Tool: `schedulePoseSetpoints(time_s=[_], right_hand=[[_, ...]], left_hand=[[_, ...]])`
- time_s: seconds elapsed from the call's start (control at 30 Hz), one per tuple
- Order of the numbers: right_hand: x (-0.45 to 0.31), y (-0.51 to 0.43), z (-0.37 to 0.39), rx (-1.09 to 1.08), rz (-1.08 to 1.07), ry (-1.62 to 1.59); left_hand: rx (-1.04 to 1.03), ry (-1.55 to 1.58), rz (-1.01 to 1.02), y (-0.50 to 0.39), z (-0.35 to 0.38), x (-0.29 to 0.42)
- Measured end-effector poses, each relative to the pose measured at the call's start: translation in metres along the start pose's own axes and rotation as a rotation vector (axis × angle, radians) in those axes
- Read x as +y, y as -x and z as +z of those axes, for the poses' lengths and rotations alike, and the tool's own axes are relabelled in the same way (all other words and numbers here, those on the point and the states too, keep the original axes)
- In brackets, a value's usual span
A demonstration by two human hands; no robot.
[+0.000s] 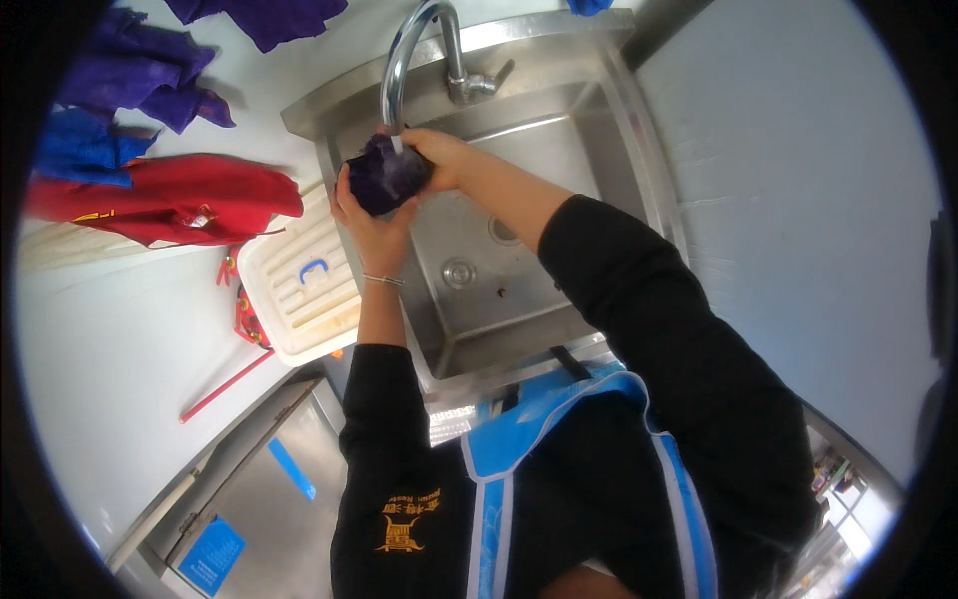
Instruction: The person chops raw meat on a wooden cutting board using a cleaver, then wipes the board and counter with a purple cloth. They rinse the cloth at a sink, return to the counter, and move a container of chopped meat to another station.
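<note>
Water runs from the curved metal faucet (408, 67) onto a wet, dark purple cloth (378, 176). My left hand (374, 224) grips the cloth from the near left side, thumb and fingers spread around it. On its right side my right hand (440, 159) holds the same cloth, close under the spout; some of its fingers are hidden behind the cloth. Both hands are over the left rear part of a stainless steel sink (539, 165). A round drain (459, 274) and a small dark scrap (501, 292) show in the basin, which has a second round opening partly behind my right forearm.
Left of the sink is a cream plastic lid (310, 281) with a blue handle, beside red fire extinguishers (248, 318). Purple cloths (142, 71) and a red garment (217, 196) hang on the left wall. A metal cabinet (277, 479) stands at lower left; a pale wall rises on the right.
</note>
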State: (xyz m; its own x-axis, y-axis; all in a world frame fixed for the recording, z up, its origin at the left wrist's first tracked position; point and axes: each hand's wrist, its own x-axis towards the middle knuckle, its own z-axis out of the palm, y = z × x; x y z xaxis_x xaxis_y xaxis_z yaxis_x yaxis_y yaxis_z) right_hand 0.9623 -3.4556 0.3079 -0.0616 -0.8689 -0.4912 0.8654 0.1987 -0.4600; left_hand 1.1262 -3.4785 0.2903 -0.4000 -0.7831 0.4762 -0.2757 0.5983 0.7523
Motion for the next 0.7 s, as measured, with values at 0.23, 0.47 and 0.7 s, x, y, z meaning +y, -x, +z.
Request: schedulePoseSetpoints(time_s=[0.23, 0.47, 0.7], right_hand=[[-0.004, 0.036, -0.017, -0.126, -0.357, 0.726], [-0.024, 0.06, -0.027, -0.198, -0.325, 0.751], [-0.016, 0.056, -0.01, -0.04, -0.313, 0.34]], left_hand=[[-0.316, 1.37, -0.631, -0.002, -0.004, -0.035], [-0.313, 1.597, -0.71, 0.015, 0.007, -0.059], [-0.518, 0.693, -0.555, 0.019, 0.002, -0.099]])
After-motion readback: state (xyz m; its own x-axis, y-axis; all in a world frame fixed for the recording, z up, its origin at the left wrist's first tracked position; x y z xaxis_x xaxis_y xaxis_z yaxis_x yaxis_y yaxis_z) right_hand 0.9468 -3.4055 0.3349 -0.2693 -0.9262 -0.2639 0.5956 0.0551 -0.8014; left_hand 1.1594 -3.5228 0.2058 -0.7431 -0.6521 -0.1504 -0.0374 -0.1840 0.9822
